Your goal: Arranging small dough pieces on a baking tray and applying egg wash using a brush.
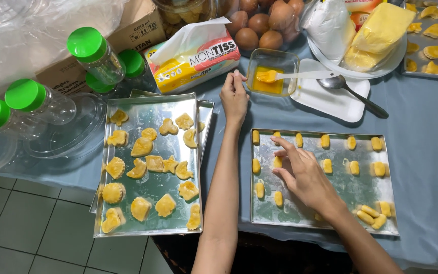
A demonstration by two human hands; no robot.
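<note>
1. The right hand [305, 175], fingers open, touched a small dough piece [278, 162] on the right tray [330, 223].
2. The left hand [234, 96], loosely closed, rested beside the glass dish [272, 71] holding a brush [300, 75].
3. The step seemed arranging pieces; brushing would need a careful grip.

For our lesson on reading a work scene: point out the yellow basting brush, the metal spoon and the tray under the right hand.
yellow basting brush [267, 76], head view, on its bristles.
metal spoon [332, 82], head view, on its bowl.
right-hand baking tray [363, 190], head view, on bare metal between the pieces.
</note>
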